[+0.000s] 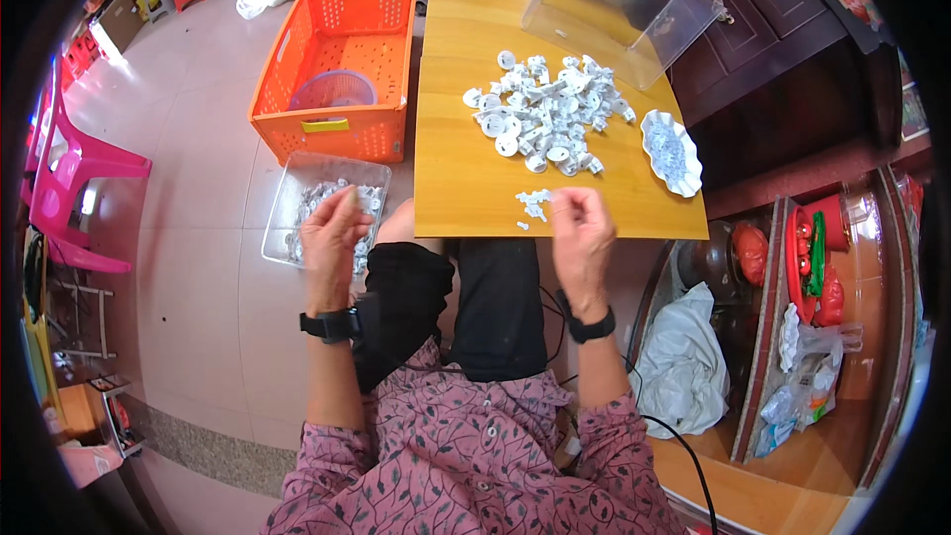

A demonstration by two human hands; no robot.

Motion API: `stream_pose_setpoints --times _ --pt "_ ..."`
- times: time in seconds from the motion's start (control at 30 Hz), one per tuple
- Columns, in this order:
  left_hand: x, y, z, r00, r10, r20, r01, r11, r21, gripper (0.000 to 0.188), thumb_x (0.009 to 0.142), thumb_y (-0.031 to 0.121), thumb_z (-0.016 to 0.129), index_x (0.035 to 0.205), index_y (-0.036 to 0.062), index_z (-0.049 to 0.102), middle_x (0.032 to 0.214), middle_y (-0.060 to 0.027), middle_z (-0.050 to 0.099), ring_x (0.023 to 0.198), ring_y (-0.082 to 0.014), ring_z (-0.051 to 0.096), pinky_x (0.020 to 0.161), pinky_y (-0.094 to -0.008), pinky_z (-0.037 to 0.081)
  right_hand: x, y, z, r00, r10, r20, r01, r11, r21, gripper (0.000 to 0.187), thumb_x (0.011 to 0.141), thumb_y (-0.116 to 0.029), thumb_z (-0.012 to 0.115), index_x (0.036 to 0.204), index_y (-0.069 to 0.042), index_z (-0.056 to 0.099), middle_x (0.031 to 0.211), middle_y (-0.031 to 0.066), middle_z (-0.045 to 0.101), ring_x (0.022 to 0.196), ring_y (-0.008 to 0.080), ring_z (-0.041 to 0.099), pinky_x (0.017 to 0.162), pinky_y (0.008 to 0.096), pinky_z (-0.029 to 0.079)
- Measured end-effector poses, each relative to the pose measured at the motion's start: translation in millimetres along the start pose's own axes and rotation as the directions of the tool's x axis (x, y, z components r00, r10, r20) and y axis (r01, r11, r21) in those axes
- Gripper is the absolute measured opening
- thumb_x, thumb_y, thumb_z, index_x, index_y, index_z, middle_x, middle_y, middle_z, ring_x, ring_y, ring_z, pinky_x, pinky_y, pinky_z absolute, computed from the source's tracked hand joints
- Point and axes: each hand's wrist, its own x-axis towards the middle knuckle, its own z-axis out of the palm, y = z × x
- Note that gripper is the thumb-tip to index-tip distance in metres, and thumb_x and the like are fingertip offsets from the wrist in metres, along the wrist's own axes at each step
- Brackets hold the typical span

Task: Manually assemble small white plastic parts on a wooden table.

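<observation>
My left hand (335,226) is held over the edge of a clear plastic bin (282,200) that contains many small whitish-grey parts. Its thumb and fingertips are pinched together, and whatever may be between them is too small to make out. At the table's front edge, my right hand (582,222) is curled closed, its fingertips hiding anything inside. Just left of it lie several tiny pale plastic pieces (533,204). Farther back on the yellow wooden table (446,89) spreads a heap of white plastic parts (555,109), some with round discs.
A white scalloped dish (672,153) of small translucent bluish pieces sits at the table's right edge. Behind the heap stands a large clear box (614,20). An orange basket (332,119) holding a purple bowl is left of the table. A black cable (684,436) runs at lower right.
</observation>
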Motion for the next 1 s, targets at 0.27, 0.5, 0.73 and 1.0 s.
stream_pose_setpoints --times 0.27,0.5,0.73,1.0 --pt "41 -21 -69 0.904 0.076 -0.421 -0.039 0.995 0.095 0.052 0.089 0.012 0.073 0.127 -0.0135 0.048 0.107 -0.0176 0.062 0.085 -0.0222 0.068 0.072 -0.0254 0.058 58 84 -29 0.987 -0.147 -0.067 0.100 0.884 -0.457 0.014 0.090 -0.010 0.063 0.101 -0.001 0.064 0.091 0.0162 0.063 0.087 0.0333 0.062 0.076 0.0425 0.049" --pt "5 -10 2 0.996 0.024 -0.082 -0.014 0.993 0.121 0.033 0.091 0.012 0.071 0.116 -0.0054 0.061 0.096 -0.0108 0.067 0.077 -0.0167 0.067 0.069 -0.0250 0.056 62 94 -30 0.988 -0.151 -0.018 0.126 0.881 -0.456 0.010 0.090 -0.011 0.063 0.096 -0.004 0.064 0.090 0.0156 0.062 0.081 0.0348 0.061 0.071 0.0443 0.049" --pt "-49 -19 88 0.928 -0.099 0.359 0.011 0.971 0.240 0.023 0.095 0.012 0.065 0.112 -0.0034 0.066 0.096 -0.0105 0.070 0.079 -0.0156 0.068 0.070 -0.0253 0.057 15 34 -31 0.959 -0.282 -0.014 0.248 0.865 -0.435 0.005 0.089 -0.006 0.063 0.089 -0.004 0.059 0.083 0.0127 0.060 0.074 0.0332 0.061 0.064 0.0425 0.049" --pt "-61 -45 105 0.768 -0.246 0.591 0.188 0.969 0.159 0.040 0.098 0.013 0.060 0.136 -0.0005 0.053 0.123 -0.0143 0.063 0.105 -0.0195 0.064 0.090 -0.0331 0.055 -60 -18 3 0.889 -0.437 0.135 0.457 0.866 -0.204 0.013 0.083 -0.003 0.071 0.091 -0.005 0.061 0.082 0.0103 0.059 0.071 0.0295 0.062 0.061 0.0393 0.051"
